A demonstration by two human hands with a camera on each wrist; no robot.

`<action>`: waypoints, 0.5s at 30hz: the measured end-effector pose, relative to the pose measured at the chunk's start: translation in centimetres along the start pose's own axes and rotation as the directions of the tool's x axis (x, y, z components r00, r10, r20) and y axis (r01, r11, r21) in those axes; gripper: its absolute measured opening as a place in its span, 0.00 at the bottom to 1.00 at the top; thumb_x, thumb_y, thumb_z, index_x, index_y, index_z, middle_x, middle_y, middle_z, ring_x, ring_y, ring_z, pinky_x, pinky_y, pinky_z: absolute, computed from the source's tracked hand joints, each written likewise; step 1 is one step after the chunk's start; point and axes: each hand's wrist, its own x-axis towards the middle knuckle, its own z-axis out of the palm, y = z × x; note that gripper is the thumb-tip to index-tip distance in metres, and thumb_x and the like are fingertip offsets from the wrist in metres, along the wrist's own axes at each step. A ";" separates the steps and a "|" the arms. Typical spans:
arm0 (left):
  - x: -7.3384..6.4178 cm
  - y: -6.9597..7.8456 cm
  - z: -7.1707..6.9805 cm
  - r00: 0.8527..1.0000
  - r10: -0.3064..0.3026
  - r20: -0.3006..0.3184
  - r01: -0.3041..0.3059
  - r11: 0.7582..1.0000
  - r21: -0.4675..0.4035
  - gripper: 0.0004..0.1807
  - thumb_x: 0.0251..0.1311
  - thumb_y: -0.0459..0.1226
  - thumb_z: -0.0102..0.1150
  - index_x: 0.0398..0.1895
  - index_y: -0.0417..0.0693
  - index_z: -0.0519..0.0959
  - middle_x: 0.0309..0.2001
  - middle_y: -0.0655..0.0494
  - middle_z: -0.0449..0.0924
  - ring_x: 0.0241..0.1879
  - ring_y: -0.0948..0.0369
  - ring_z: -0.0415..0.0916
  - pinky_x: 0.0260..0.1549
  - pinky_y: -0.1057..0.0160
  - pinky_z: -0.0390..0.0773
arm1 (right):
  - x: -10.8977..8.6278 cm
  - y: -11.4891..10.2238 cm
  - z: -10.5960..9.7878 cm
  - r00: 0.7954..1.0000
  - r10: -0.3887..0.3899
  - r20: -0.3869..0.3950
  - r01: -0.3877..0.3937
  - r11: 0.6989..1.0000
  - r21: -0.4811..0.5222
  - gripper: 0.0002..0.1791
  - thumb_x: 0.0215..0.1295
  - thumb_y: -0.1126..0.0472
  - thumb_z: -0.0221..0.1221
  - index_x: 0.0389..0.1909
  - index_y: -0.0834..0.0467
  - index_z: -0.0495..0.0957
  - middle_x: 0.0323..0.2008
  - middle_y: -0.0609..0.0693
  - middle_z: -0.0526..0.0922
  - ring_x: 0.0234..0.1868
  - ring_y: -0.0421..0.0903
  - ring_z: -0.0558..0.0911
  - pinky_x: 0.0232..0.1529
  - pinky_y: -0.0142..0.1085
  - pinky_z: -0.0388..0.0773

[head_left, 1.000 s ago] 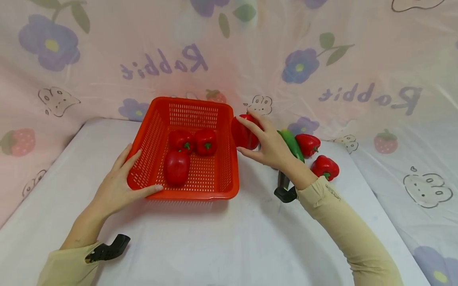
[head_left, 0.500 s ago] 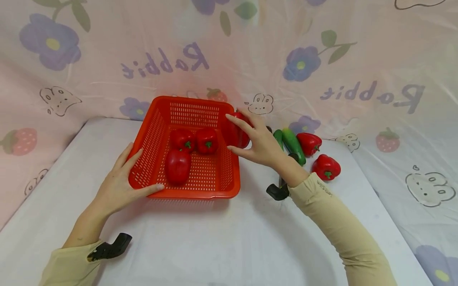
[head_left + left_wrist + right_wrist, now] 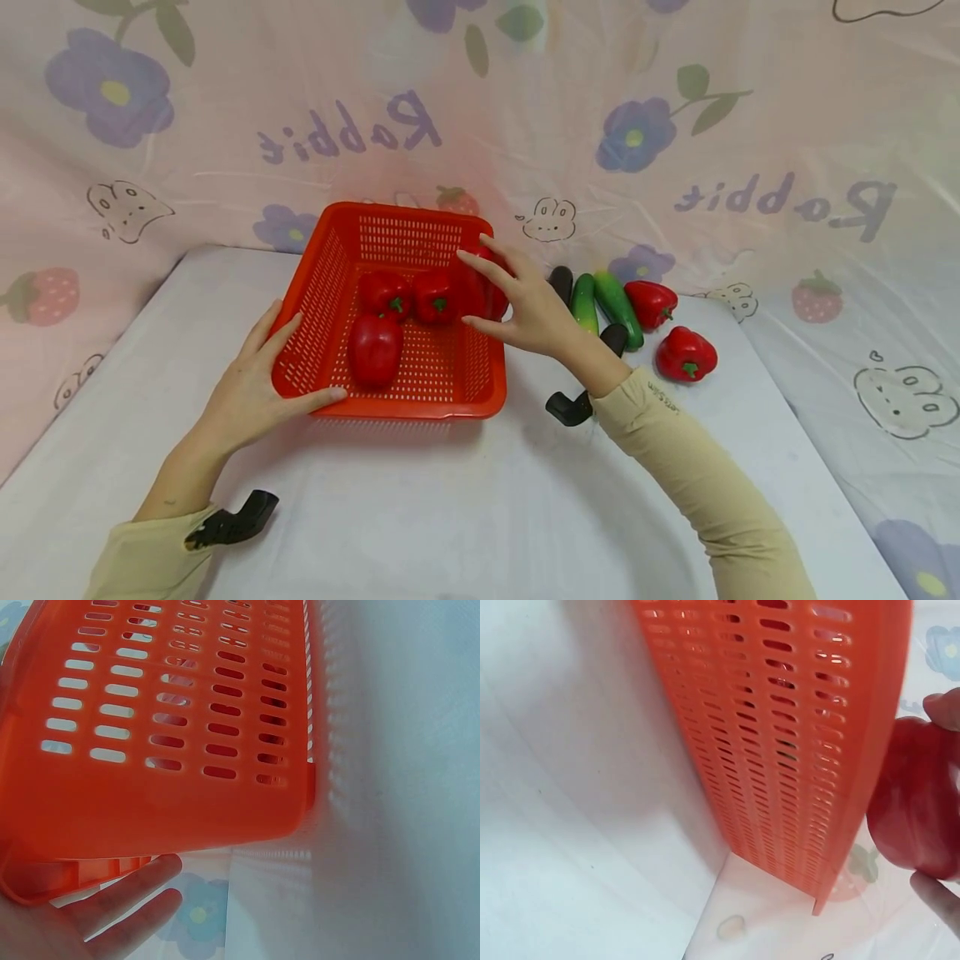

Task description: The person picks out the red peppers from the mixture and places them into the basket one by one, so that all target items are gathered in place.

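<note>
My left hand holds the near left corner of an orange-red plastic basket, thumb along the front rim and fingers at the left side. In the left wrist view two fingers extend past the rim. Between the fingers and thumb of my right hand is a red bell pepper, raised over the basket's right rim and partly covered by the fingers. Inside the basket lie two red bell peppers with green stems and a longer, darker red pepper.
Right of the basket, two green cucumbers and dark, elongated vegetables lie on the white table. Two more red bell peppers sit beyond them. A patterned cloth hangs behind.
The right hand has carried its red bell pepper leftward, from beside the basket to over its right rim, uncovering more of the vegetables on the right. The left hand stays at the basket's corner.
</note>
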 end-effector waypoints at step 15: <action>0.0 0.0 0.0 1.000 0.003 -0.005 -0.003 1.000 -0.003 0.60 0.44 0.58 0.71 0.76 0.46 0.49 0.78 0.50 0.34 0.68 0.33 0.52 0.52 0.25 0.61 | 0.4 -0.6 2.0 0.998 -0.003 0.055 0.000 0.998 0.057 0.40 0.54 0.50 0.69 0.69 0.49 0.64 0.72 0.55 0.56 0.70 0.52 0.60 0.61 0.48 0.73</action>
